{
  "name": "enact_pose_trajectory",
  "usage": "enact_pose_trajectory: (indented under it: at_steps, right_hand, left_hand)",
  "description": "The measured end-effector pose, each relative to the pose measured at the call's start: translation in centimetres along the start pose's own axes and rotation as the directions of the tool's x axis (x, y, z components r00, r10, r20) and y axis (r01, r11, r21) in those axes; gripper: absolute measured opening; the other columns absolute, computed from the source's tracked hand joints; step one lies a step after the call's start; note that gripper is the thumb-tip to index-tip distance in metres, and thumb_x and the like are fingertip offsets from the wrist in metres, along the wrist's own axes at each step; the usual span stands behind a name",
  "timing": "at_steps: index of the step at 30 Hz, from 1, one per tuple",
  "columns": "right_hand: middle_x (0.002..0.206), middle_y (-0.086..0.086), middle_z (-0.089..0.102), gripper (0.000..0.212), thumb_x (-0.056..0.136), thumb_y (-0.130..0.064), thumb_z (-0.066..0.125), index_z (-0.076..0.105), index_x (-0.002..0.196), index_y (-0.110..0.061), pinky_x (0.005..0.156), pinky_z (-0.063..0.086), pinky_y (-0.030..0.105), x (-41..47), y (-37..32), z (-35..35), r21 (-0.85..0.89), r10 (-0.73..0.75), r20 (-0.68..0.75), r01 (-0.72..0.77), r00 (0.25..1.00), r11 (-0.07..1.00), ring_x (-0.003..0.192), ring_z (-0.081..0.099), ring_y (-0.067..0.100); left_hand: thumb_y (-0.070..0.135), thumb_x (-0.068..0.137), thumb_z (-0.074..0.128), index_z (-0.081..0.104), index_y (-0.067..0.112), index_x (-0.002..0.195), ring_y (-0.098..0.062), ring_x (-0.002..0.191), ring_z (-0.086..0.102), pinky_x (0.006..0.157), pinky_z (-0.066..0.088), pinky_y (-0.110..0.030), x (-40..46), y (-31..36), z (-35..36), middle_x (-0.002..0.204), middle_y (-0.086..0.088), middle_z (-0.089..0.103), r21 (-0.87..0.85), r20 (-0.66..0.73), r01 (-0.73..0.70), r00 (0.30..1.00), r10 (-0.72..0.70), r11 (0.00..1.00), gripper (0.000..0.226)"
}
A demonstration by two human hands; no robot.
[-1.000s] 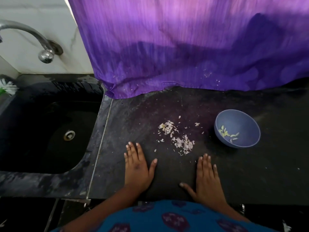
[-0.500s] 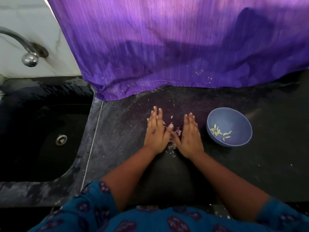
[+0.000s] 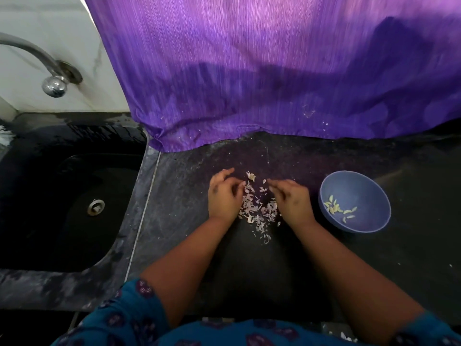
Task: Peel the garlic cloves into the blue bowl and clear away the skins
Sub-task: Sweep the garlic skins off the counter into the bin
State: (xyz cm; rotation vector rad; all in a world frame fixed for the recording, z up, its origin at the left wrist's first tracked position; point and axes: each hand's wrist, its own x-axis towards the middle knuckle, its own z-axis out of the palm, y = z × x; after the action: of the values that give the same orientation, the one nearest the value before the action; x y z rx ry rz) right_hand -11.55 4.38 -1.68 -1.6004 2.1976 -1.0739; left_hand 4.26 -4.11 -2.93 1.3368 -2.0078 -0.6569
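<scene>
Cupped with fingers loosely curled, holding nothing, the left hand [image 3: 224, 196] and right hand [image 3: 290, 199] flanked the garlic skins [image 3: 258, 211], apparently to heap them, left of the blue bowl [image 3: 369, 186].

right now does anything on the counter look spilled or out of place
Only the garlic skins: a loose pile between the left hand and right hand, with stray flakes trailing toward the counter's near edge and specks stuck on the purple cloth. The blue bowl sits upright with peeled cloves inside.
</scene>
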Motion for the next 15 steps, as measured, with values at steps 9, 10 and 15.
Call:
enact_pose_trajectory:
  at_steps: [9, 10, 15]
  right_hand:
    - [0.159, 0.019, 0.010, 0.081, 0.093, -0.055, 0.047, 0.022, 0.149, -0.004, 0.120, 0.010, 0.045, 3.2, 2.3, 2.3, -0.239, 0.421, 0.033, -0.402, 0.906, 0.884, 0.147, 0.006, 0.033]
    - [0.160, 0.021, 0.001, 0.086, 0.094, -0.061, 0.035, 0.009, 0.152, -0.002, 0.120, 0.002, 0.044, 4.3, 2.8, 2.5, -0.332, 0.487, 0.031, -0.451, 0.873, 0.829, 0.148, -0.003, 0.033]
    - [0.161, 0.014, -0.009, 0.080, 0.097, -0.059, 0.014, -0.005, 0.153, -0.006, 0.121, -0.002, 0.039, 7.0, 3.3, 4.1, -0.473, 0.313, 0.308, -0.141, 0.898, 0.870, 0.149, -0.010, 0.024]
  left_hand:
    - [0.046, 0.102, 0.028, 0.017, 0.007, 0.152, -0.024, 0.149, 0.001, 0.119, 0.000, -0.041, 2.8, 0.3, 2.4, 0.162, -0.010, -0.005, 0.122, 0.286, 0.050, 0.955, -0.083, 0.991, 0.065]
    - [0.046, 0.102, 0.025, 0.011, 0.007, 0.153, -0.023, 0.149, -0.002, 0.119, -0.003, -0.041, 3.3, 0.3, 2.7, 0.162, -0.011, -0.007, 0.123, 0.314, 0.067, 0.944, -0.103, 0.990, 0.066]
    - [0.045, 0.103, 0.021, 0.009, 0.008, 0.153, -0.021, 0.149, 0.002, 0.118, -0.005, -0.031, 4.4, 0.6, 3.4, 0.162, -0.010, 0.007, 0.074, 0.424, 0.058, 0.902, -0.084, 0.996, 0.064]
